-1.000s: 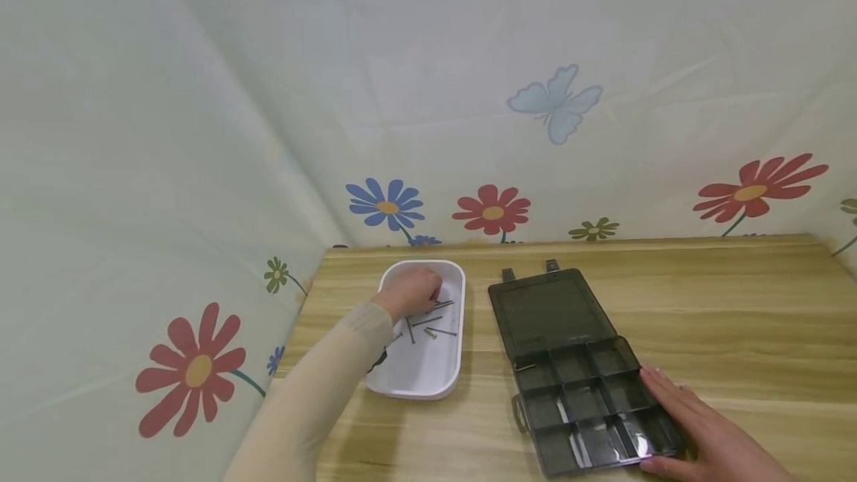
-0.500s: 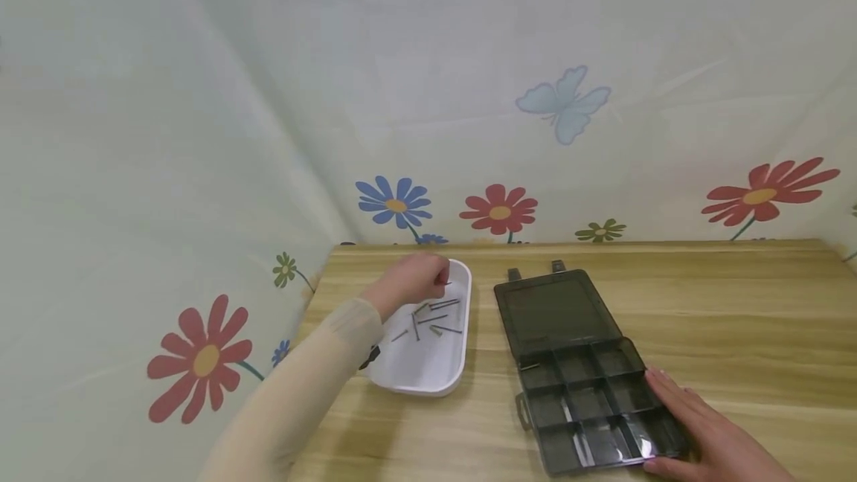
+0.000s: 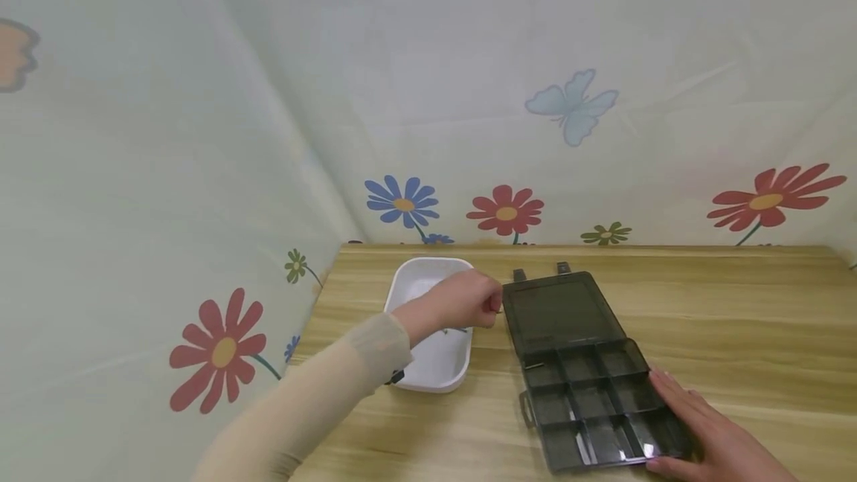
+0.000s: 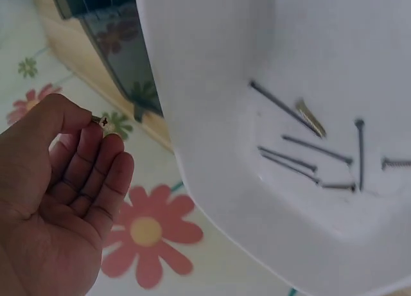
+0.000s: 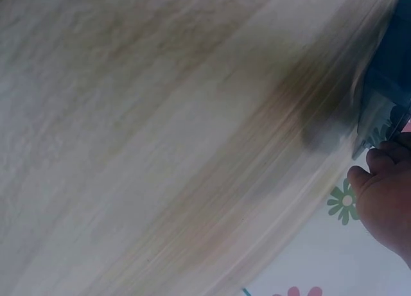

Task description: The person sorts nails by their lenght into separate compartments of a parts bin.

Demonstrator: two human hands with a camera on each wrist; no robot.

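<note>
In the left wrist view my left hand [image 4: 64, 180] pinches a small screw [image 4: 103, 122] between thumb and index finger, its cross-slotted head showing. The head view has that hand [image 3: 462, 299] past the right rim of a white tray [image 3: 435, 370], in the gap before a dark see-through compartment box [image 3: 592, 404]. Several screws and nails [image 4: 302, 158] lie in the tray, one of them a brass-coloured screw [image 4: 311, 118]. My right hand [image 3: 706, 430] holds the box at its right side, thumb at the near corner. A short screw [image 3: 533, 366] sits in its far-left compartment.
The box's lid [image 3: 559, 315] lies folded back on the wooden table [image 3: 736, 318], its two latches pointing away. A loop handle [image 3: 527, 409] sticks out on the box's left. A flowered curtain [image 3: 469, 132] stands behind and to the left.
My left hand has lifted out of the tray with the screw and moved right towards the box. My right hand keeps its hold on the box.
</note>
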